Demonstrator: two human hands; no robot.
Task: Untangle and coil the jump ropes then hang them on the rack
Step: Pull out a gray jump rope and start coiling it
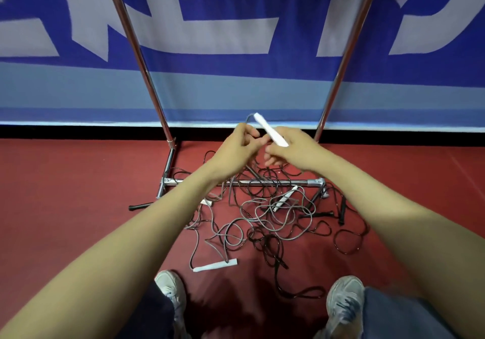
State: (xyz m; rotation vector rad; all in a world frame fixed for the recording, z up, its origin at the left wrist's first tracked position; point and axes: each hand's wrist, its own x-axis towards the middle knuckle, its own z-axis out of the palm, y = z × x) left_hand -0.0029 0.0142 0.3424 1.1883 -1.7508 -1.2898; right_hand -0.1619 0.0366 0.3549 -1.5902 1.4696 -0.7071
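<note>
White handle point(270, 130) pinched in curled fingers of right hand point(294, 151), raised above the red floor point(78, 194), far tip tilted up toward the blue banner point(236, 36). Left hand point(236, 149) just beside, fingers curled on the grey cord point(248, 118) leaving that tip. Below both, tangled heap of grey and black jump ropes point(265, 218) on the floor, draped across the lower bar of the chrome rack point(301, 182). Second white handle point(215, 265) at the heap's near edge, near a shoe point(169, 285).
</note>
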